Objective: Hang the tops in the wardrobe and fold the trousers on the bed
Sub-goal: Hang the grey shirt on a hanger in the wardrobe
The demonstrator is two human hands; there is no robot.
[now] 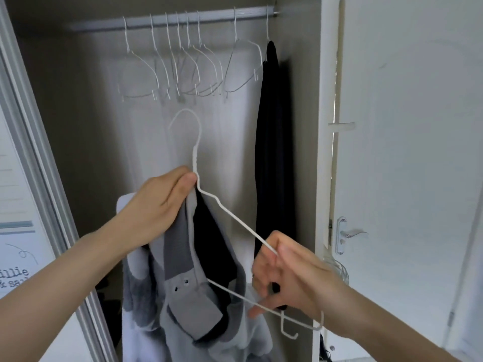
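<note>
I stand at the open wardrobe. A white wire hanger point(230, 218) is held tilted below the rail, its hook pointing up. My left hand point(159, 202) grips the collar of a grey polo top point(183, 291) right at the hanger's neck; one hanger arm goes inside the top. My right hand point(285, 275) pinches the free arm of the hanger, fingers curled round the wire. The top hangs down with its dark grey collar and dark inside showing.
The wardrobe rail point(172, 20) carries several empty white hangers point(183, 66). A dark garment point(271, 142) hangs at the right end. The white wardrobe door point(407, 152) stands open on the right. A sliding door frame point(34, 152) borders the left.
</note>
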